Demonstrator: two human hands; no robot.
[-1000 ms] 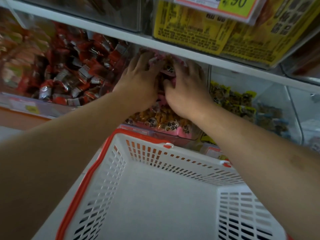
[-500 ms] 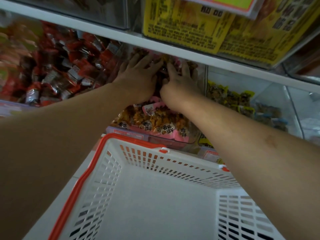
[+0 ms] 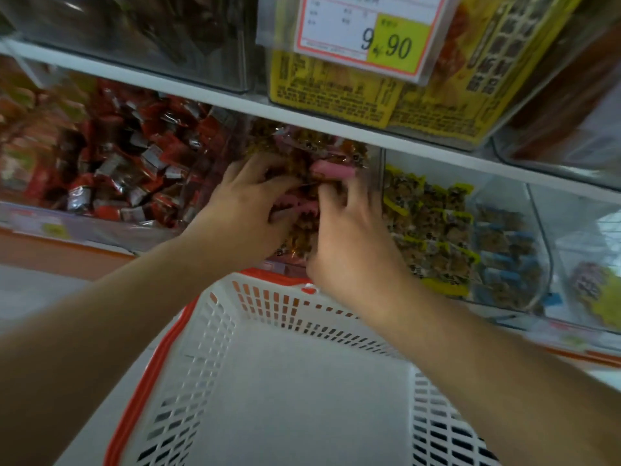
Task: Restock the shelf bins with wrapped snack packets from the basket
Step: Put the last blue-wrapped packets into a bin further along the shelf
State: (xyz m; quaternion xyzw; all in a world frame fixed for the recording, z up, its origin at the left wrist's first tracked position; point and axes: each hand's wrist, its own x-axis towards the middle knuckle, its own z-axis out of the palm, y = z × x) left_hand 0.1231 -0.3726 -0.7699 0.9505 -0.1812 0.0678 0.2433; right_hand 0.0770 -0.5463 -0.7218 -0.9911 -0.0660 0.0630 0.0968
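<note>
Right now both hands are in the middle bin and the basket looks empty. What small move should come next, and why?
Probably draw both hands back out of the bin. The left hand and right hand lie on the pink-edged packets, which already pile up close under the shelf above, and the part of the white basket that shows holds no packets. Whether either hand grips a packet is too blurred to tell.

Two bare, sleeveless forearms (image 3: 111, 331)

White shelf (image 3: 208, 90) carries clear bins (image 3: 504, 297) (snack packets inside).
</note>
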